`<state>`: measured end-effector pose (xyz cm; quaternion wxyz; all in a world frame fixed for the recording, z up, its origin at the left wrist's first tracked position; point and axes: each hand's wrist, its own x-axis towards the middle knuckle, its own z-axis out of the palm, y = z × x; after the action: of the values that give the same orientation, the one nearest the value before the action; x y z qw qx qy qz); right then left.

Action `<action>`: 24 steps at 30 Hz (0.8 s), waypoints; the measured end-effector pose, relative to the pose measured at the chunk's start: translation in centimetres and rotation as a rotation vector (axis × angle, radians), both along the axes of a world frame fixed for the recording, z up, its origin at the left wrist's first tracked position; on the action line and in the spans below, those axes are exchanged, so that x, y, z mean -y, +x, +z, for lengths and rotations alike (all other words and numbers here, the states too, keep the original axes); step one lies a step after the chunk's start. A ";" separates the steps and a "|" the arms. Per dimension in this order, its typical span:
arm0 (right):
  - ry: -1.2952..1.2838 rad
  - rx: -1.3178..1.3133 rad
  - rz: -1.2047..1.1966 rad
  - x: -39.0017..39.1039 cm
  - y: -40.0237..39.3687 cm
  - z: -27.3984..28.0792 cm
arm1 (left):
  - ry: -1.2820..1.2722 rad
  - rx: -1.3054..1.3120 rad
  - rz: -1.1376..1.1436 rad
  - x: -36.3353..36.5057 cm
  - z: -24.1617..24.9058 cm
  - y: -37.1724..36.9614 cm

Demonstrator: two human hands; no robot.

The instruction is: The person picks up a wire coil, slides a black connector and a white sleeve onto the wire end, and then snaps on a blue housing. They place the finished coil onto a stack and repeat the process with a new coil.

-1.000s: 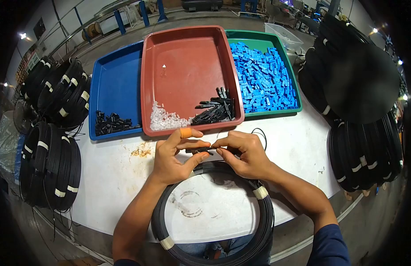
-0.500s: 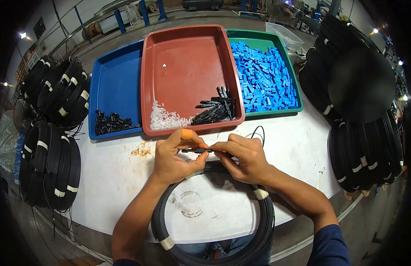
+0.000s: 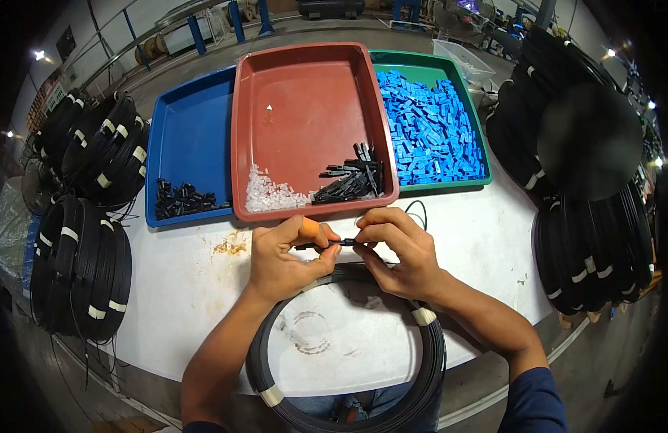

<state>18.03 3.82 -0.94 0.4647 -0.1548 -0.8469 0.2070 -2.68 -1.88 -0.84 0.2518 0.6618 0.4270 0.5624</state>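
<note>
My left hand [image 3: 294,252], with orange covering on its finger and thumb, is closed in a pinch on a slim black connector [image 3: 305,247]. My right hand [image 3: 399,252] is closed at the right end of a small black sleeve-like piece [image 3: 349,242], which lies in line with the connector between the two sets of fingertips. Fingers hide much of both parts. Below the hands lies a coil of black cable [image 3: 435,346], bound with pale tape. A thin cable loop [image 3: 425,211] sticks up behind my right hand.
A red tray [image 3: 298,108] holds white and black pieces, overlapping a blue tray [image 3: 190,123] with black parts and a green tray [image 3: 413,65] full of blue clips. Black cable coils are stacked left [image 3: 81,267] and right [image 3: 594,245] of the white table [image 3: 182,289].
My right fingertips have drawn slightly right, away from the left ones, and the small black piece between them now shows. Its index finger is raised a little. The left hand is almost still.
</note>
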 end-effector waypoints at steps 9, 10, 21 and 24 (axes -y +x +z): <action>0.146 0.038 0.001 -0.5 0.2 -0.1 | -0.153 0.064 -0.056 0.1 0.3 0.0; 0.176 0.028 0.008 -0.5 0.2 -0.1 | -0.176 0.073 -0.064 0.1 0.3 -0.1; -0.036 0.055 0.022 -0.3 0.1 0.1 | 0.137 -0.178 -0.019 -0.4 -0.5 -0.3; -0.043 0.023 -0.001 -0.3 -0.1 0.2 | 0.288 -0.266 0.027 -0.5 -0.3 -0.6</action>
<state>17.98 4.10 -0.74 0.4517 -0.1674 -0.8474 0.2234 -3.24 -1.36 -1.10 0.0882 0.7537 0.3808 0.5284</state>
